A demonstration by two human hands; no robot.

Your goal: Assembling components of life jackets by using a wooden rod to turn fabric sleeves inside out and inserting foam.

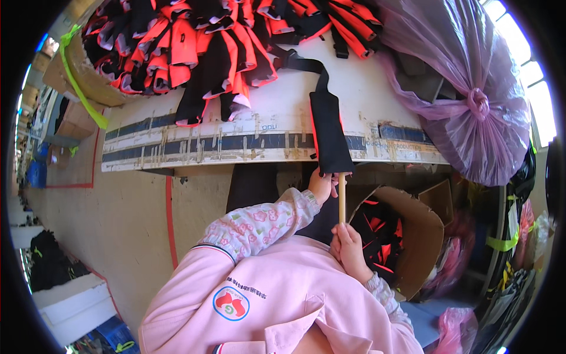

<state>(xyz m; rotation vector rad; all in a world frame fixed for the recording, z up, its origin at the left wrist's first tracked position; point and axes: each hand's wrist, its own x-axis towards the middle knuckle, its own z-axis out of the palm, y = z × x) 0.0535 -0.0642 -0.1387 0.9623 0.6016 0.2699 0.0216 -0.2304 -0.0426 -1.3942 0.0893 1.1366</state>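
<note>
A black fabric sleeve [330, 133] with an orange-red side edge hangs over the front edge of the table, and a black strap [309, 64] runs from its top. My left hand [321, 187] is closed at the sleeve's lower end, its fingers partly behind the cloth. In my right hand [349, 243] is a slim pale wooden stick [342, 203], held upright near its lower end. The stick's upper end meets the lower opening of the sleeve; its tip is hidden, so how far it goes in cannot be seen.
Black and orange-red fabric pieces [183, 44] lie heaped on the white table [247, 133], partly in a cardboard box at the left. A knotted purple plastic bag [466, 100] bulges over the right end. An open carton [421, 236] with similar pieces stands beside my right arm.
</note>
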